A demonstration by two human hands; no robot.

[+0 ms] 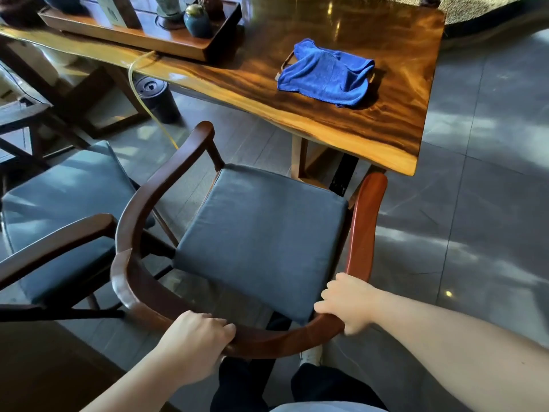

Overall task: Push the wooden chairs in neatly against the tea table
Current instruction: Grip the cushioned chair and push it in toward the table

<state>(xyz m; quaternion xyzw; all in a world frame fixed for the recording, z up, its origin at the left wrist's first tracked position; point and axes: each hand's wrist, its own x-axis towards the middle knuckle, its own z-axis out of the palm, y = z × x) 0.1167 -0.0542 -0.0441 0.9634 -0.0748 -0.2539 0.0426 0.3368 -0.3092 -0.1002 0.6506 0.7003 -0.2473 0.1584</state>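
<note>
A wooden chair [133, 209] with a curved back rail and a dark grey seat cushion [261, 236] stands just in front of me, facing the tea table [341, 120]. My left hand [196, 340] grips the back rail at its lower middle. My right hand [347, 301] grips the rail at its right bend. The chair's right arm tip reaches the table's near corner; most of the seat sits outside the table edge. A second wooden chair [56, 239] with the same cushion stands to the left, turned at an angle, apart from the table.
A blue cloth [323, 75] lies on the tabletop. A wooden tea tray [127, 34] with jars and cups sits at the back left. Under the table stand a dark round bin [157, 98] and a yellowish hose [148, 108]. Grey tiled floor extends to the right.
</note>
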